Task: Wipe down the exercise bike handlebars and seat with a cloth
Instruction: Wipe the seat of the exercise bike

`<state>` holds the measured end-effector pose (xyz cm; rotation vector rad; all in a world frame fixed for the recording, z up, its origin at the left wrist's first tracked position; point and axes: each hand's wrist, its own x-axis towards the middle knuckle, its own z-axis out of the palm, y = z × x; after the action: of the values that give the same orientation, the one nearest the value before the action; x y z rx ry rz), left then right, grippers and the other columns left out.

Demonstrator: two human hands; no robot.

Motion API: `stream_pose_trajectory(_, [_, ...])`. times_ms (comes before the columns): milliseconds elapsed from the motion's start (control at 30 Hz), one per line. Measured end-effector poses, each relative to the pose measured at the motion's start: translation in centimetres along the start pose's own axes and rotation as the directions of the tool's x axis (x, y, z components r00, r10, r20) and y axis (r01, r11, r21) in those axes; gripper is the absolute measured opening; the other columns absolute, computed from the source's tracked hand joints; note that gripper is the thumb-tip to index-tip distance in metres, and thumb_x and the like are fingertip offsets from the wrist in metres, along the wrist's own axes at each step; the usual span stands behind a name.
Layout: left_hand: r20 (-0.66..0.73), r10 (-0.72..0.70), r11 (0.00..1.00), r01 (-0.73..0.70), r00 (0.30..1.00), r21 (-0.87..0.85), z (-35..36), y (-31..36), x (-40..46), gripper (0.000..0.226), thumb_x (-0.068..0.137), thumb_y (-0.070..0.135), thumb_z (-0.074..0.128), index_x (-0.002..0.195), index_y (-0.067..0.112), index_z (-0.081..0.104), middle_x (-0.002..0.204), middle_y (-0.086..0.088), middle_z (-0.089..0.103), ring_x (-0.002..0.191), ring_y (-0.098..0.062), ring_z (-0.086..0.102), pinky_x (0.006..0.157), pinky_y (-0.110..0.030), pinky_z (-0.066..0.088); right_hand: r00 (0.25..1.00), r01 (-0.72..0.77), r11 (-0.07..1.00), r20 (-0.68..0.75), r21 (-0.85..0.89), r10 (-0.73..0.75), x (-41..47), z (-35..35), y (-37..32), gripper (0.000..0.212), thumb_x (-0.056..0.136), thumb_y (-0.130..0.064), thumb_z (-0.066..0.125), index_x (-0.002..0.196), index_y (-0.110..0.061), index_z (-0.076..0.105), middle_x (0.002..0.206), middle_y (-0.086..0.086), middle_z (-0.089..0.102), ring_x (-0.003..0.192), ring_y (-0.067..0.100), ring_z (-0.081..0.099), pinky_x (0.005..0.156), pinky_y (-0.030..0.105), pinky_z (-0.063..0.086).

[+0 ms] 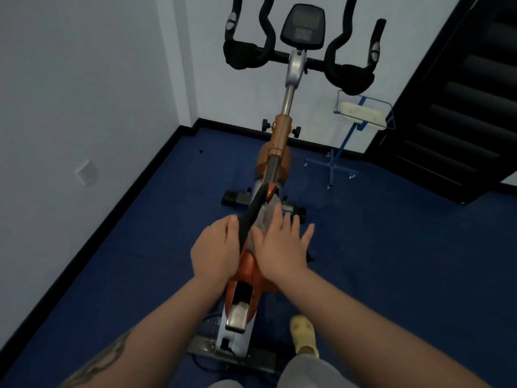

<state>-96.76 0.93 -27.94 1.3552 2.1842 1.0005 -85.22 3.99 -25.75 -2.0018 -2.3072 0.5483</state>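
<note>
The exercise bike stands in front of me with its orange and black seat (249, 219) low in the middle of the view. My left hand (215, 247) holds the seat's left side, thumb on top. My right hand (282, 245) lies flat with straight fingers and presses a grey cloth (265, 217) against the seat's right side. The black padded handlebars (243, 56) and the console (303, 23) are at the top, far from both hands.
A blue wheeled stand (335, 161) with a white tray (361, 113) sits right of the bike. A dark door (461, 107) is further right, and a white wall with a socket (86, 172) on the left. My foot in a yellow slipper (303, 331) rests on the blue floor.
</note>
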Motion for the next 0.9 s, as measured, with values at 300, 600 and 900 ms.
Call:
stream_pose_trajectory(300, [0.016, 0.026, 1.0, -0.026, 1.0, -0.001, -0.1, 0.0, 0.1, 0.04, 0.103, 0.038, 0.026, 0.106, 0.028, 0.065, 0.094, 0.01, 0.064, 0.087, -0.011, 0.059, 0.076, -0.036, 0.048, 0.997, 0.043, 0.994, -0.073, 0.101, -0.035, -2.5, 0.3, 0.3, 0.066, 0.1, -0.05, 0.028, 0.154, -0.02, 0.006, 0.16, 0.01, 0.014, 0.144, 0.028, 0.02, 0.115, 0.045, 0.026])
stream_pose_trajectory(600, [0.005, 0.051, 0.998, -0.051, 0.999, 0.022, 0.0, 0.0, 0.0, 0.039, 0.103, 0.038, 0.027, 0.105, 0.027, 0.064, 0.092, 0.013, 0.061, 0.085, -0.007, 0.056, 0.073, -0.033, 0.047, 0.991, 0.067, 0.996, -0.111, -0.058, -0.073, -5.5, 2.4, 0.3, 0.071, 0.094, -0.052, 0.019, 0.154, -0.015, 0.011, 0.161, 0.014, 0.012, 0.146, 0.033, 0.013, 0.116, 0.055, 0.019])
stream_pose_trajectory(900, [-0.009, 0.06, 0.998, -0.059, 0.998, 0.028, 0.1, -0.4, -0.1, 0.038, 0.103, 0.038, 0.028, 0.104, 0.025, 0.064, 0.09, 0.016, 0.057, 0.084, -0.006, 0.053, 0.07, -0.029, 0.04, 0.993, 0.014, 0.986, -0.121, 0.165, 0.006, -2.7, 0.9, 0.5, 0.07, 0.099, -0.051, 0.027, 0.155, -0.013, 0.009, 0.155, 0.009, 0.029, 0.135, 0.025, 0.035, 0.112, 0.041, 0.031])
